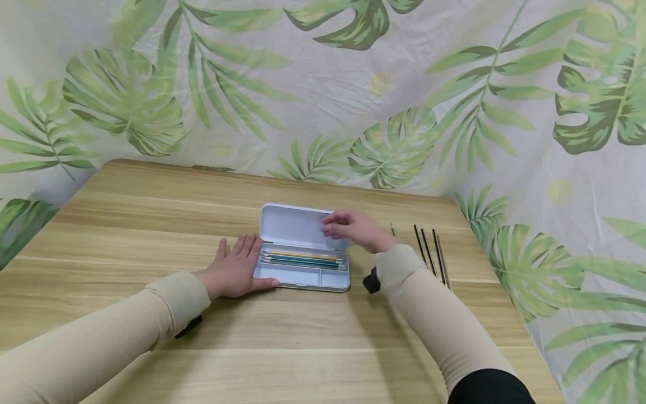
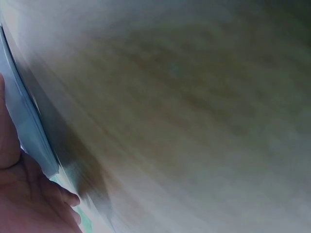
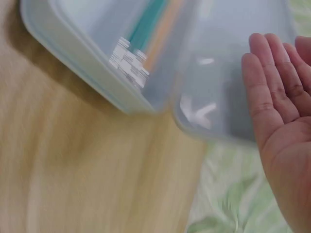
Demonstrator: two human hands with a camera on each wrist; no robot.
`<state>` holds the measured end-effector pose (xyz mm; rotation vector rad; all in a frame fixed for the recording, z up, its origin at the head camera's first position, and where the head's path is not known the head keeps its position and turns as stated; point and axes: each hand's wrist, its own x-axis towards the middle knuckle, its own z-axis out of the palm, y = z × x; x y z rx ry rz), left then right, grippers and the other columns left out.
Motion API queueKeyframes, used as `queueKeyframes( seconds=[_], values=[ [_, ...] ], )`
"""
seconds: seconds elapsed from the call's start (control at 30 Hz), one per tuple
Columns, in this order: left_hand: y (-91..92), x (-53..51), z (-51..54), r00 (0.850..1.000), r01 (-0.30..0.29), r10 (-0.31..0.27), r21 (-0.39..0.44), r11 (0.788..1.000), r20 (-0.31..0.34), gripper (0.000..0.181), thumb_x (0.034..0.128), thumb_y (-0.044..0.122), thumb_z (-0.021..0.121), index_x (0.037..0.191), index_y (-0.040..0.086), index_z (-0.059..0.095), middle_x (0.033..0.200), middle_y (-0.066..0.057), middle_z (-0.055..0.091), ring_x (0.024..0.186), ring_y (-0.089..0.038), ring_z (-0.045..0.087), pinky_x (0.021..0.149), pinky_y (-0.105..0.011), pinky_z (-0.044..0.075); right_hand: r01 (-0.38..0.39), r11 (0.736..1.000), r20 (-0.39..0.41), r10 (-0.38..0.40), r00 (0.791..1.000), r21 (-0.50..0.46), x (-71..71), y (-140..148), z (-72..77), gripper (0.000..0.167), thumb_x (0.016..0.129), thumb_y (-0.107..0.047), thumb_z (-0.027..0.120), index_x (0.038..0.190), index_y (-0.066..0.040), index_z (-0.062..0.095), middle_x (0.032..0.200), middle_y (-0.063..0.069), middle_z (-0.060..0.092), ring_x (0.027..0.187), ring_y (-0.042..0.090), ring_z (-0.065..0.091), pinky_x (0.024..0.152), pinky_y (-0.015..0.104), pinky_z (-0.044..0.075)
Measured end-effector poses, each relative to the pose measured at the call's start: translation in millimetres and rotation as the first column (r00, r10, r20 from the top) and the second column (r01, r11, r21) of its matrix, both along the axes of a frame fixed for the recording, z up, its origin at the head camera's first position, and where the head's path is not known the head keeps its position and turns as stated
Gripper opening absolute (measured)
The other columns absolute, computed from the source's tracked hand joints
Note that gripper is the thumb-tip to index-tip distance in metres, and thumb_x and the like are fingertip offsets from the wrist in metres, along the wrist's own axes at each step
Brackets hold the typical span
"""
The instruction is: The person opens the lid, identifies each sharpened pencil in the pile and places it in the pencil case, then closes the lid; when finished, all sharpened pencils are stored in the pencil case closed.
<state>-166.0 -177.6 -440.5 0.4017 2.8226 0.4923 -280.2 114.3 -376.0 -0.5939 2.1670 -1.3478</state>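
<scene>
Near the centre of the frame, we saw a pale-blue pencil case (image 1: 285, 274) on a wood-grained table (image 1: 303, 359), its lid (image 1: 290, 224) lying open toward the top of the picture. Just left of it, the left hand (image 1: 234, 274) lay spread, fingers extended, thumb along the case's lower left edge, gripping nothing. At the lid's right end was the right hand (image 1: 358, 230), fingers relaxed and holding nothing; we could not tell whether they touched the lid. To handle that lid well, we judged, the left hand should brace the case while the right fingers took the rim lightly, clear of the pencils. Counting, we found two hands, one case with one lid, three compartments and, in the long upper one, at least one orange pencil (image 1: 290, 255) beside teal pencils (image 1: 303, 260) packed too closely to number. Right of centre, one green pencil (image 1: 393, 230) showed its upper end above the right cuff (image 1: 401, 264), and farther right lay four slender sticks (image 1: 438, 247), mostly dark, partly hidden by the sleeve.
</scene>
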Motion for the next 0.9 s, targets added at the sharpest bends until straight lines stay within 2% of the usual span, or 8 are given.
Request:
queueKeyframes(
  seconds=[0.1,0.17,0.33,0.43,0.57,0.73,0.83,0.9],
  values=[
    [-1.4,-2.0,-5.5,1.000,-0.001,0.001,0.002,1.000,-0.009,0.124,0.0885,0.083,0.052,0.160,-0.012,0.013,0.165,-0.035,0.011,0.154,-0.050,0.003,0.115,-0.071,-0.010,0.108,0.987,0.042,-0.104,0.994,-0.118,-3.3,23,8.9,0.039,0.106,-0.004,0.055,0.140,0.015,0.051,0.132,0.028,0.062,0.119,0.030,0.064,0.103,0.038,0.050],
    [-2.3,-3.7,-9.6,1.000,-0.001,0.001,0.002,1.000,-0.020,0.125,0.0878,0.084,0.050,0.160,-0.011,0.013,0.165,-0.034,0.011,0.154,-0.050,0.003,0.114,-0.072,-0.009,0.193,0.963,0.069,-0.183,0.981,-0.188,-5.0,37,14.2,0.041,0.106,-0.002,0.052,0.142,0.016,0.047,0.134,0.028,0.060,0.122,0.031,0.062,0.106,0.038,0.048],
    [-3.7,-5.5,-14.0,0.999,0.001,-0.001,0.000,1.000,-0.033,0.128,0.0862,0.088,0.046,0.160,-0.012,0.013,0.165,-0.035,0.012,0.153,-0.051,0.005,0.113,-0.074,-0.008,0.392,0.879,0.113,-0.376,0.920,-0.271,-9.5,74,14.1,0.043,0.109,-0.006,0.051,0.145,0.014,0.043,0.126,0.012,0.061,0.119,0.023,0.061,0.106,0.034,0.048],
    [-3.6,-5.1,-12.5,0.999,0.002,-0.002,0.005,1.000,-0.032,0.127,0.0869,0.086,0.048,0.160,-0.012,0.013,0.165,-0.035,0.012,0.153,-0.051,0.004,0.113,-0.074,-0.008,0.490,0.836,0.122,-0.475,0.872,-0.246,-8.0,94,6.9,0.044,0.108,-0.009,0.052,0.145,0.013,0.043,0.124,0.009,0.060,0.111,0.014,0.062,0.105,0.032,0.048],
    [-3.7,-4.5,-9.6,0.999,-0.002,0.003,0.017,1.000,-0.032,0.126,0.0875,0.084,0.051,0.159,-0.012,0.013,0.164,-0.036,0.012,0.153,-0.052,0.004,0.113,-0.074,-0.008,0.579,0.794,0.139,-0.562,0.816,-0.187,-2.0,115,-7.5,0.046,0.108,-0.009,0.053,0.148,0.012,0.041,0.136,0.017,0.053,0.114,0.015,0.060,0.108,0.032,0.046],
    [-4.3,-3.9,-8.3,0.999,-0.005,0.005,0.019,1.000,-0.032,0.128,0.0859,0.088,0.048,0.159,-0.012,0.013,0.164,-0.036,0.013,0.153,-0.052,0.004,0.113,-0.074,-0.008,0.636,0.765,0.166,-0.618,0.768,-0.096,6.0,132,-26.0,0.050,0.108,-0.010,0.053,0.152,0.010,0.037,0.150,0.024,0.044,0.123,0.021,0.055,0.110,0.033,0.043],
    [-3.9,-3.6,-8.7,1.000,-0.003,0.003,0.019,1.000,-0.030,0.128,0.0861,0.087,0.049,0.159,-0.012,0.013,0.164,-0.036,0.013,0.153,-0.052,0.004,0.113,-0.074,-0.008,0.653,0.756,0.190,-0.634,0.750,-0.054,7.5,137,-36.8,0.050,0.108,-0.010,0.054,0.151,0.009,0.039,0.140,0.021,0.051,0.108,0.015,0.058,0.100,0.027,0.049],
    [-3.5,-3.9,-9.3,1.000,-0.002,0.002,0.020,1.000,-0.029,0.127,0.0869,0.085,0.051,0.159,-0.012,0.013,0.164,-0.036,0.013,0.153,-0.052,0.004,0.113,-0.074,-0.008,0.663,0.747,0.205,-0.642,0.739,-0.050,7.3,138,-43.1,0.048,0.107,-0.009,0.055,0.149,0.010,0.040,0.129,0.015,0.055,0.093,0.008,0.058,0.087,0.021,0.051]
  ],
)
